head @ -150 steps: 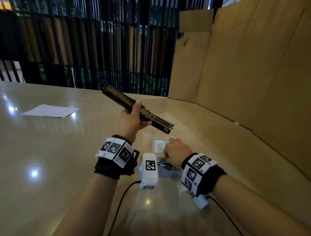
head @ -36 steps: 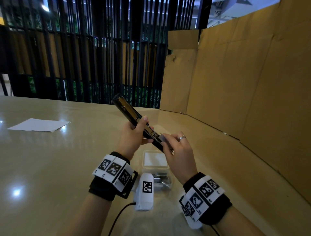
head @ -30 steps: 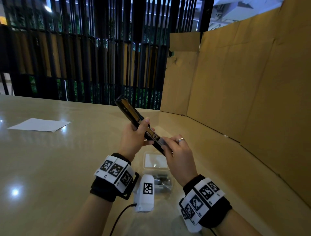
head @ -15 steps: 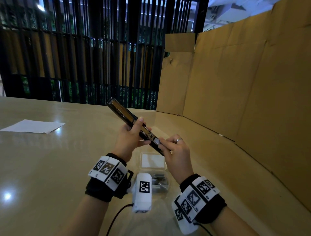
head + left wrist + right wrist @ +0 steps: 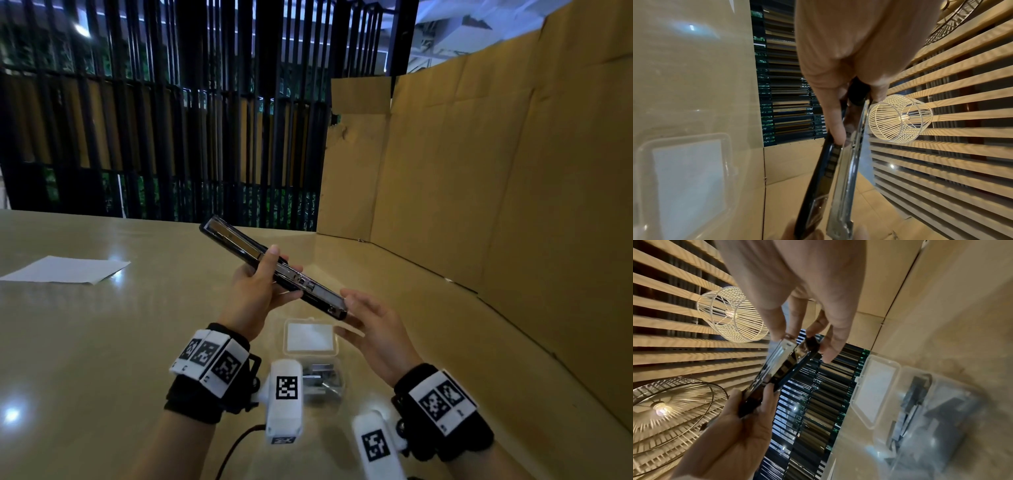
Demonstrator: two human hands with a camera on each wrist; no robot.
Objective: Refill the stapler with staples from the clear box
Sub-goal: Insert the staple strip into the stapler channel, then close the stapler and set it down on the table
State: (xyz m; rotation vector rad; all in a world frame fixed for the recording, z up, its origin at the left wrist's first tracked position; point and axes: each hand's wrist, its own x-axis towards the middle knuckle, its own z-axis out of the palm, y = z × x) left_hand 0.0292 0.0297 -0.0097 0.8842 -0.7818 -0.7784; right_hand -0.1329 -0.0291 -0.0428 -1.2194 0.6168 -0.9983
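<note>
1. Left hand (image 5: 255,291): wrapped around the middle of the stapler (image 5: 274,270), thumb on top, fingers beneath. Grips it at frame centre in the head view, clear of the table (image 5: 102,342).
2. Right hand (image 5: 371,325): fingers extended and loose at the near end of the stapler. Right wrist view shows fingertips (image 5: 777,334) touching the end of the metal rail and the black body. No firm pinch visible; read as relaxed, holding nothing.
3. Stapler: tilted, far end up toward upper left, near end down toward lower right. Opened out flat, metal channel facing up. Left wrist view shows black body and chrome rail (image 5: 846,170) side by side, slightly parted.
4. Progress, as a judgement: channel exposed, box opened. Whether a strip already sits in the channel cannot be told. Remaining: confirm seating, close the stapler, possibly shut the box.
5. Box (image 5: 322,380): clear plastic, on the table below the stapler, between the wrists. Lid (image 5: 310,337) hinged open, lying flat on the far side, pale label inside.
6. Contents: grey staples (image 5: 320,377), several strips lying loosely, partly hidden by the left wrist camera.
7. Surroundings: paper (image 5: 65,270) at left edge; cardboard (image 5: 479,188) filling the right; dark slats (image 5: 171,120) across the top.
</note>
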